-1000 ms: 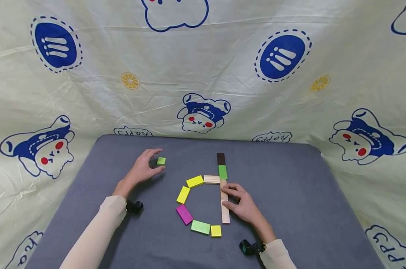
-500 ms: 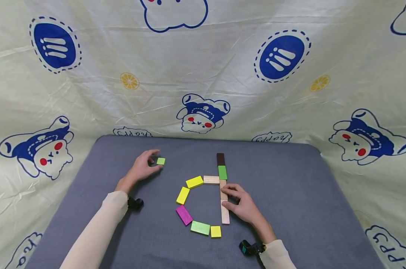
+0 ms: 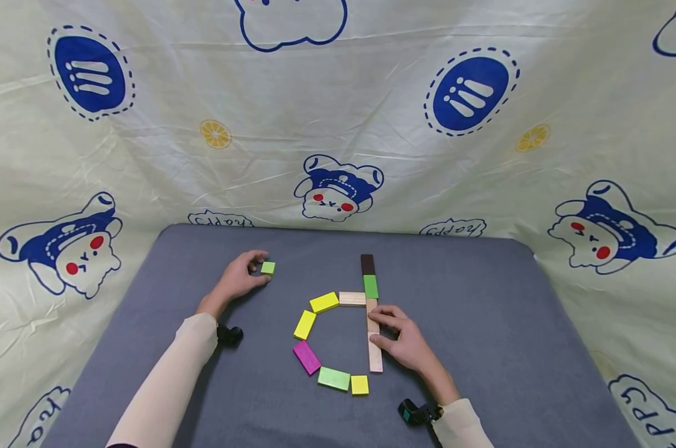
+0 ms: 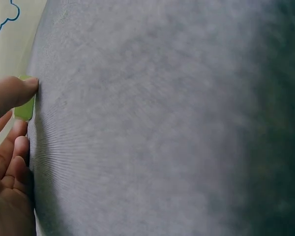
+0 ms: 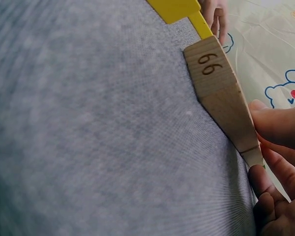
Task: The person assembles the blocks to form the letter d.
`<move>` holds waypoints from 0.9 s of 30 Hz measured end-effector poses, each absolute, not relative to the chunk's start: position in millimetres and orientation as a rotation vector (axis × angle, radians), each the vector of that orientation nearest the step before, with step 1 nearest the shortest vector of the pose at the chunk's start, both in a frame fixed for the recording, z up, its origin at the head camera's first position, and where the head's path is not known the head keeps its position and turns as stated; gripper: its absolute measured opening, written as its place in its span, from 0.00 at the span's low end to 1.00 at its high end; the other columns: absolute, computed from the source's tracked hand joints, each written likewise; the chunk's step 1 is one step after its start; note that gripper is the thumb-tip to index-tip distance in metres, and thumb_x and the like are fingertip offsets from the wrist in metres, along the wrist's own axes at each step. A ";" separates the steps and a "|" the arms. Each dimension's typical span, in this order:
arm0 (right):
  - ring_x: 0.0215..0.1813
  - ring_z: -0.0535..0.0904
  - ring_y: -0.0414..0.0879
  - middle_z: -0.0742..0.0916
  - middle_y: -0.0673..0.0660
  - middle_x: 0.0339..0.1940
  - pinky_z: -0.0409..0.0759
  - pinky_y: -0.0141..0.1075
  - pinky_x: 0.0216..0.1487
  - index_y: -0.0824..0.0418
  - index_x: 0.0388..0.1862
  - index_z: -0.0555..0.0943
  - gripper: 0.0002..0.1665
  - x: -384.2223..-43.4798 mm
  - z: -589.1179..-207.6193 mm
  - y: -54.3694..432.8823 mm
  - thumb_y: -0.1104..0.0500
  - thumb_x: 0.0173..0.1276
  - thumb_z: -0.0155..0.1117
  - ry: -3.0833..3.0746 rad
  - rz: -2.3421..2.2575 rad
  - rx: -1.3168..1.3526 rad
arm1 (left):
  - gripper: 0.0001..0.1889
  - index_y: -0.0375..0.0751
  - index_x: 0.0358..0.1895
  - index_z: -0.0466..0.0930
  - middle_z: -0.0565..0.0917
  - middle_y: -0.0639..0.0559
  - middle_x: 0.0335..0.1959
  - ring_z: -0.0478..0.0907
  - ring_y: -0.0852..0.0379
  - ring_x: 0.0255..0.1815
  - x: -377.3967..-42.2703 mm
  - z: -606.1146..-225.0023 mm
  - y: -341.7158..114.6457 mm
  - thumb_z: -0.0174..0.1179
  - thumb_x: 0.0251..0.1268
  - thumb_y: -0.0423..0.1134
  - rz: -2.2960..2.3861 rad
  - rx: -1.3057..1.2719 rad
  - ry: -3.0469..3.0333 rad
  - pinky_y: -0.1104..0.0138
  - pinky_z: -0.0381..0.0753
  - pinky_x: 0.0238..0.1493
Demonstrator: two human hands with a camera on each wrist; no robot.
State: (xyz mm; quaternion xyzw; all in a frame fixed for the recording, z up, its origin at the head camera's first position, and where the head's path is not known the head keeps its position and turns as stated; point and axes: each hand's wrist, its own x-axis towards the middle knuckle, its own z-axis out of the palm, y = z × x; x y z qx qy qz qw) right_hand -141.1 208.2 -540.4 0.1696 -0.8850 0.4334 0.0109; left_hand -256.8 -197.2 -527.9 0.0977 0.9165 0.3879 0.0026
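My left hand (image 3: 241, 275) is at the back left of the table and pinches a small light green block (image 3: 267, 268) between thumb and fingers. In the left wrist view the thumb covers part of that green block (image 4: 24, 109). Right of centre, my right hand (image 3: 408, 342) rests its thumb and index finger on two plain wooden blocks (image 3: 375, 361) laid end to end. Seen from the right wrist, the thumb lies along the upper edge of a wooden block (image 5: 221, 98) marked 66, with other fingertips low beside it.
A darker green block (image 3: 370, 287) and a dark brown block (image 3: 368, 264) extend the wooden line. A curve runs through a wooden block (image 3: 352, 299), yellow blocks (image 3: 305, 325), a magenta block (image 3: 307, 358), a light green block (image 3: 333, 379) and a yellow block (image 3: 360, 385).
My left hand has drawn its thumb and fingers in onto the small green block, which has barely shifted. The right hand and the laid blocks stay as they were.
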 end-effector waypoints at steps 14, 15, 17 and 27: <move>0.63 0.79 0.54 0.83 0.56 0.62 0.78 0.47 0.59 0.60 0.61 0.85 0.25 -141.6 -538.0 208.0 0.59 0.64 0.76 -2.800 1.375 0.487 | 0.21 0.38 0.59 0.84 0.83 0.39 0.54 0.77 0.45 0.48 -256.4 -526.8 -198.6 0.70 0.64 0.39 1.203 0.316 2.879 0.53 0.74 0.49; 0.63 0.79 0.55 0.83 0.56 0.62 0.78 0.47 0.59 0.60 0.61 0.85 0.25 -141.7 -538.2 208.1 0.59 0.64 0.76 -2.799 1.378 0.487 | 0.21 0.38 0.59 0.84 0.83 0.39 0.54 0.77 0.45 0.49 -256.4 -527.2 -198.6 0.70 0.64 0.39 1.203 0.319 2.880 0.53 0.74 0.49; 0.63 0.79 0.55 0.83 0.56 0.61 0.78 0.47 0.58 0.60 0.60 0.86 0.25 -141.8 -538.5 207.9 0.58 0.65 0.76 -2.796 1.384 0.484 | 0.20 0.38 0.59 0.84 0.83 0.39 0.54 0.77 0.45 0.49 -256.1 -527.5 -198.5 0.70 0.64 0.39 1.211 0.323 2.880 0.54 0.74 0.50; 0.62 0.79 0.54 0.83 0.55 0.62 0.76 0.43 0.54 0.59 0.61 0.86 0.25 -141.8 -538.6 208.5 0.58 0.65 0.76 -2.805 1.390 0.470 | 0.19 0.37 0.57 0.84 0.83 0.39 0.53 0.76 0.45 0.47 -256.9 -526.9 -197.4 0.72 0.64 0.39 1.200 0.318 2.885 0.55 0.73 0.49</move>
